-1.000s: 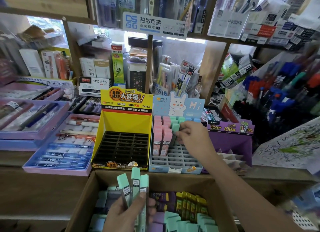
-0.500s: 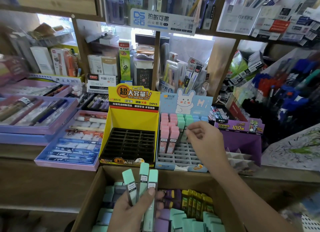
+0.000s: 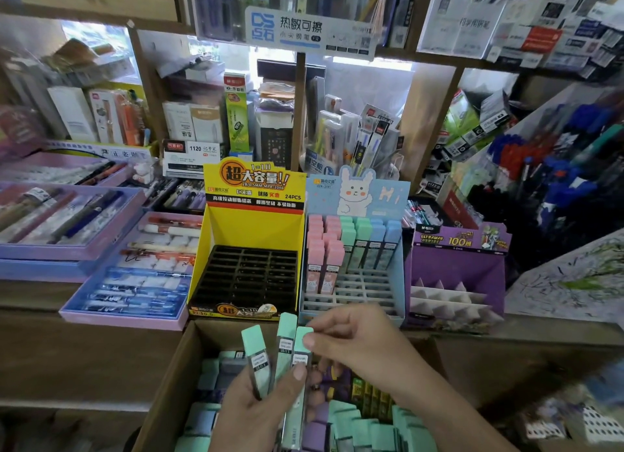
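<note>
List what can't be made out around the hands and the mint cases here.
Head view: lower ends of the mint cases, hidden in the left hand.
Their label print: too small.
Top of the rightmost case, partly covered by the right hand pinching it.
Cardboard box: near end cut off by the bottom edge.
Pens at right: blurred.

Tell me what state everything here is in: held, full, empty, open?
Left hand, grips three mint cases fanned out.
Right hand, pinches the rightmost mint case at its top.
Bunny display, back rows filled, front slots empty.
Yellow display, all slots empty.
Purple display, visible compartments empty.
Cardboard box, open, holding many cases.
</note>
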Available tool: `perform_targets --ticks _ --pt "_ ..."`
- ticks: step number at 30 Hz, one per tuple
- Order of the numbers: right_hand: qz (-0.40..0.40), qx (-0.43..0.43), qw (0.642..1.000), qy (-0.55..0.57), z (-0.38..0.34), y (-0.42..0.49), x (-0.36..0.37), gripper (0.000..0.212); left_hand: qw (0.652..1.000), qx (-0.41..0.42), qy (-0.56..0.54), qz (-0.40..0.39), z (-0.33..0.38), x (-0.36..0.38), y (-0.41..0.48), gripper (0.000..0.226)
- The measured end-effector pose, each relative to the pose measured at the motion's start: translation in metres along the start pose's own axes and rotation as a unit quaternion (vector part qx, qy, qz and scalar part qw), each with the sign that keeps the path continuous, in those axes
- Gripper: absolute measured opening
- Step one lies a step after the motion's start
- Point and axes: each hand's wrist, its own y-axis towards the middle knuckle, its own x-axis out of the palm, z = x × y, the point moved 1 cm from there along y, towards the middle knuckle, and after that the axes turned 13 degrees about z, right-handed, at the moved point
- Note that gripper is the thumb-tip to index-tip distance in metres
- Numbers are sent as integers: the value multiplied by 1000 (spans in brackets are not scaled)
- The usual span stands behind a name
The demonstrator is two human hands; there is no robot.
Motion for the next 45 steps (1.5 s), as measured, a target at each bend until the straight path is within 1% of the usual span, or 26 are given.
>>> perform_targets --ticks 4,7,9,12,14,17,19,23,28,33,39,42,45 --pt "-4 16 1000 25 1 1 -1 11 1000 -2 8 -1 0 1 0 37" --pt "12 27 998 55 0 2 -8 10 1000 0 22 14 -1 2 1 35" --pt "33 23 997 69 -4 5 -17 11 999 -15 20 25 -1 2 0 30" --pt "73 -14 995 69 -13 10 -37 10 999 -44 -10 24 -2 3 0 35" --pt "112 -39 991 59 -21 14 -51 10 998 -55 -11 17 -2 4 0 33" --pt "172 -95 980 32 -32 20 -69 13 999 -45 7 22 -1 2 0 26" --pt "207 -136 969 0 -38 27 -78 17 999 -35 21 19 0 0 -1 26" --pt "251 -180 950 -50 -45 41 -87 15 999 -48 13 22 2 -2 1 27" --pt "256 -204 940 -97 -43 54 -88 10 998 -60 11 27 4 -1 2 27" --pt "237 -210 938 -138 -36 62 -86 12 997 -62 16 32 4 -1 3 25" --pt "236 -229 929 -167 -33 67 -88 12 997 -62 25 26 0 0 6 24" --pt "234 -234 928 -168 -33 70 -87 15 997 -65 22 20 -2 -1 8 24" --pt "218 -225 937 -158 -32 74 -89 22 998 -67 11 13 -3 -3 10 23"
